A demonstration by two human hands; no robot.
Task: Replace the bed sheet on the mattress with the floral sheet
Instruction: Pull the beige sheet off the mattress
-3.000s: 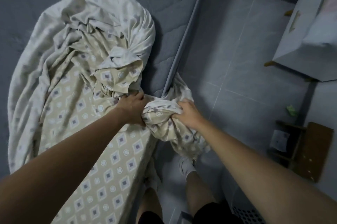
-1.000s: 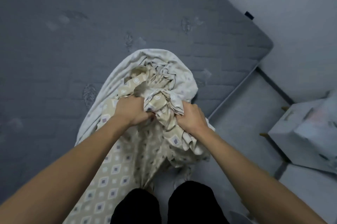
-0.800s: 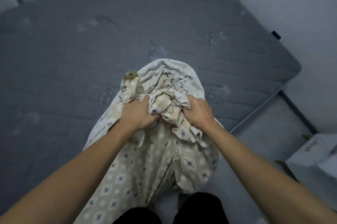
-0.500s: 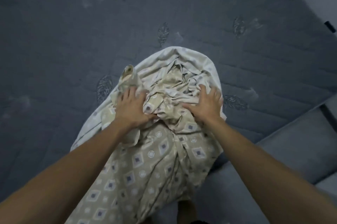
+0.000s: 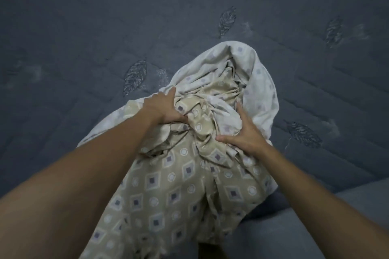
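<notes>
Both hands press on the bunched sheet [image 5: 189, 174] at the frame's centre: left hand [image 5: 163, 109] with fingers spread flat, right hand [image 5: 245, 134] open too, thumb stretched leftward (neither visibly grips cloth). Beyond, bare grey mattress [image 5: 105, 27] fills the upper frame.

A bunched beige diamond-print sheet [image 5: 181, 174] lies heaped on the bare grey quilted mattress [image 5: 84, 27]. The left hand [image 5: 164, 107] presses flat at ten o'clock of the heap's knot, the right hand [image 5: 244, 132] spread flat at four o'clock.
</notes>
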